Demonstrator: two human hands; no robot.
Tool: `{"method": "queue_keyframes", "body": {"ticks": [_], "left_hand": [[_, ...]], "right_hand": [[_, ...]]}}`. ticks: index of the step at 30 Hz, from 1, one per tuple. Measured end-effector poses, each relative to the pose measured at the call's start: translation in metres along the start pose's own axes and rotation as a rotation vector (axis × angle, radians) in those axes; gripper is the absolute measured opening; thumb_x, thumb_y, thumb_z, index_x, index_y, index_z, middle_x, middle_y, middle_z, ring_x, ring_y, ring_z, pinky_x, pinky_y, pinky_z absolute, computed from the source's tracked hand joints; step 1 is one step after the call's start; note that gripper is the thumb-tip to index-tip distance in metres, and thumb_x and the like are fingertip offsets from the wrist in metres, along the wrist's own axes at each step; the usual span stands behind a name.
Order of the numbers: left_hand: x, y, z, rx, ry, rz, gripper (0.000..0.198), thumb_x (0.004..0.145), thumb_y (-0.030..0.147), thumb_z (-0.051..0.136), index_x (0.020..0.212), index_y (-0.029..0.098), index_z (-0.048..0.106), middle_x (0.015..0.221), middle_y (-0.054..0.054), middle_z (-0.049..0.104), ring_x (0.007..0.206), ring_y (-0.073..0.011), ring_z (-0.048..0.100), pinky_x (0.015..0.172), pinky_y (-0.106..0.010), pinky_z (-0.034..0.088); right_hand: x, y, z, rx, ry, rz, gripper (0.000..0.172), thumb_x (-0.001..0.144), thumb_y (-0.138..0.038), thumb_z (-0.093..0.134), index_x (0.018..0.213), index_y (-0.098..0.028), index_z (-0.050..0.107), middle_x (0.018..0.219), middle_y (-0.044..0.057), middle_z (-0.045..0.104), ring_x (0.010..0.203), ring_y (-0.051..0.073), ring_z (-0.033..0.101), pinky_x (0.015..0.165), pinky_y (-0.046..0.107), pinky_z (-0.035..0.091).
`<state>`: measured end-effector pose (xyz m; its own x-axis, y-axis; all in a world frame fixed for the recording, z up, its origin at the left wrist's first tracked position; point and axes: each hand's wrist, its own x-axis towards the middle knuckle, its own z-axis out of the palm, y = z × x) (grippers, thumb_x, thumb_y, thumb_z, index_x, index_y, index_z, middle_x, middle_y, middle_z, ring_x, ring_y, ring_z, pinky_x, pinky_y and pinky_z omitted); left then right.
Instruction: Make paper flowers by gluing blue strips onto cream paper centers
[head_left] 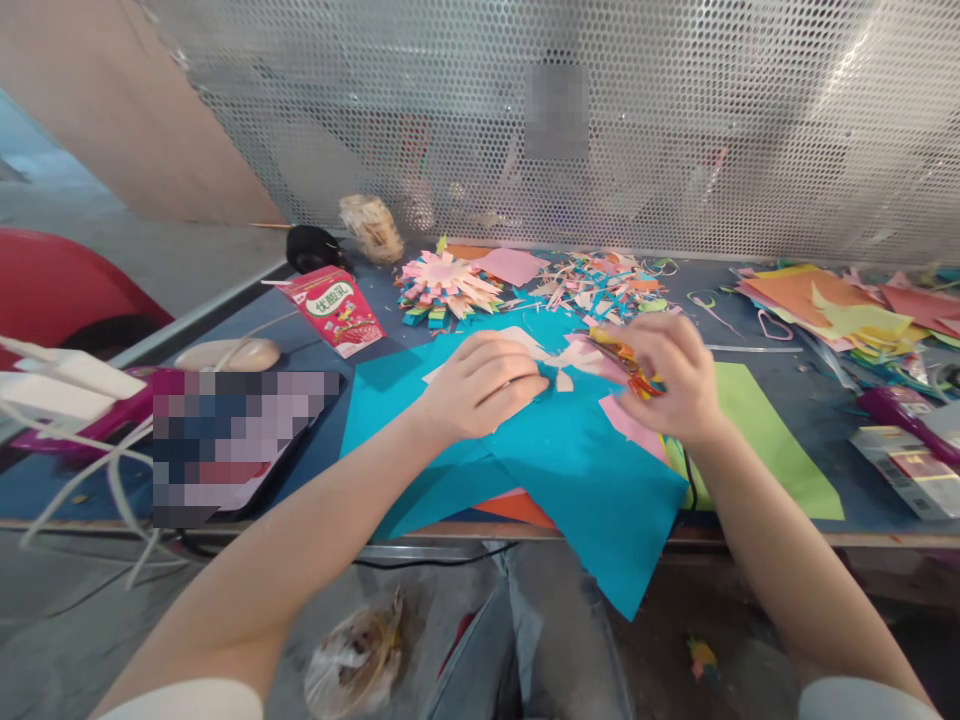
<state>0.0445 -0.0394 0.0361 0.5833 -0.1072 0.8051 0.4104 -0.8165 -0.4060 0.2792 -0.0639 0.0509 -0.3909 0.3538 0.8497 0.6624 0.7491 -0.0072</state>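
Observation:
My left hand (487, 385) rests low over blue paper sheets (585, 470), its fingers bent and pressed together on a pale pink piece of paper (519, 338). Most of that piece is hidden under the hand. My right hand (675, 375) grips scissors (619, 348) with yellow and orange colouring, their tips pointing left toward the left hand. Small pale pink scraps (564, 380) lie on the blue paper between the two hands. A pink sheet (634, 425) and a light green sheet (757, 440) lie beneath and beside my right hand.
Behind the hands are a layered paper flower (450, 285) and a heap of paper shreds (607, 285). A pink drink carton (337, 310), a mouse (229, 354) and a tablet-like device (247, 440) sit left. Coloured sheets (832, 305) lie right. A perforated metal panel (465, 120) closes the back.

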Motion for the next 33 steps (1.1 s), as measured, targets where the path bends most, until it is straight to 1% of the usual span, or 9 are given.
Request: {"method": "queue_keyframes", "body": {"ticks": [4,7,10,14,19,22,25,29,33], "left_hand": [[-0.005,-0.008,0.002,0.069,-0.036,-0.007,0.012,0.082,0.015,0.060,0.092,0.021,0.056,0.081,-0.002,0.065,0.081,-0.0150,0.062,0.073,-0.030,0.051],[-0.008,-0.013,0.004,0.083,-0.074,-0.010,0.011,0.082,0.015,0.060,0.091,0.021,0.057,0.085,-0.003,0.066,0.084,-0.0158,0.062,0.075,-0.031,0.050],[-0.008,-0.016,0.006,0.079,-0.072,-0.007,0.011,0.082,0.014,0.060,0.091,0.018,0.057,0.085,-0.005,0.066,0.085,-0.0170,0.062,0.075,-0.031,0.050],[-0.006,-0.014,0.008,0.097,-0.057,-0.001,0.009,0.082,0.014,0.059,0.089,0.019,0.056,0.083,-0.004,0.066,0.083,-0.0164,0.061,0.075,-0.031,0.049],[-0.001,-0.009,0.009,0.172,-0.026,0.094,0.009,0.083,0.011,0.057,0.080,0.020,0.056,0.075,-0.001,0.064,0.078,-0.0139,0.060,0.073,-0.029,0.048],[0.001,-0.009,0.008,0.204,-0.021,0.129,0.010,0.083,0.012,0.056,0.079,0.020,0.055,0.073,0.001,0.064,0.078,-0.0136,0.060,0.073,-0.029,0.047],[0.000,-0.013,0.006,0.232,-0.055,0.156,0.010,0.084,0.012,0.056,0.080,0.021,0.056,0.075,0.001,0.065,0.079,-0.0135,0.060,0.072,-0.031,0.045],[-0.003,-0.019,0.003,0.214,-0.108,0.131,0.011,0.084,0.011,0.055,0.080,0.022,0.056,0.077,0.001,0.065,0.080,-0.0136,0.060,0.073,-0.032,0.044],[-0.008,-0.026,0.005,0.292,-0.118,0.137,0.010,0.084,0.013,0.055,0.078,0.021,0.056,0.077,0.001,0.064,0.078,-0.0138,0.058,0.072,-0.032,0.042]], "right_hand": [[-0.001,0.039,-0.008,-0.262,-0.021,0.510,0.032,0.087,-0.040,0.040,0.107,-0.022,0.059,0.103,0.010,0.058,0.079,0.018,0.058,0.065,0.033,0.050],[-0.011,0.066,-0.003,-0.484,-0.338,0.895,0.048,0.083,-0.054,0.043,0.104,-0.015,0.061,0.101,0.016,0.061,0.095,0.027,0.058,0.079,0.040,0.047],[-0.018,0.073,0.008,-0.526,-0.639,1.075,0.069,0.074,-0.071,0.045,0.103,-0.011,0.062,0.102,0.020,0.062,0.099,0.032,0.059,0.080,0.040,0.046],[-0.014,0.065,0.022,-0.502,-0.778,1.042,0.076,0.068,-0.078,0.044,0.104,-0.013,0.061,0.102,0.018,0.065,0.096,0.032,0.062,0.076,0.038,0.047],[-0.003,0.052,0.029,-0.481,-0.754,0.994,0.066,0.072,-0.071,0.044,0.099,-0.013,0.063,0.097,0.017,0.067,0.091,0.033,0.065,0.072,0.040,0.049],[0.000,0.046,0.027,-0.446,-0.644,0.984,0.054,0.072,-0.059,0.050,0.097,-0.012,0.061,0.094,0.018,0.066,0.087,0.032,0.065,0.068,0.039,0.049],[0.001,0.041,0.021,-0.406,-0.450,0.924,0.050,0.069,-0.053,0.056,0.096,-0.011,0.057,0.095,0.018,0.062,0.085,0.031,0.062,0.066,0.040,0.050],[-0.002,0.035,0.014,-0.302,-0.188,0.650,0.035,0.068,-0.044,0.058,0.090,-0.017,0.052,0.091,0.012,0.058,0.087,0.027,0.058,0.068,0.041,0.051],[-0.006,0.029,0.015,-0.241,-0.118,0.429,0.032,0.070,-0.038,0.056,0.095,-0.020,0.048,0.093,0.011,0.055,0.086,0.025,0.056,0.065,0.039,0.051]]}}
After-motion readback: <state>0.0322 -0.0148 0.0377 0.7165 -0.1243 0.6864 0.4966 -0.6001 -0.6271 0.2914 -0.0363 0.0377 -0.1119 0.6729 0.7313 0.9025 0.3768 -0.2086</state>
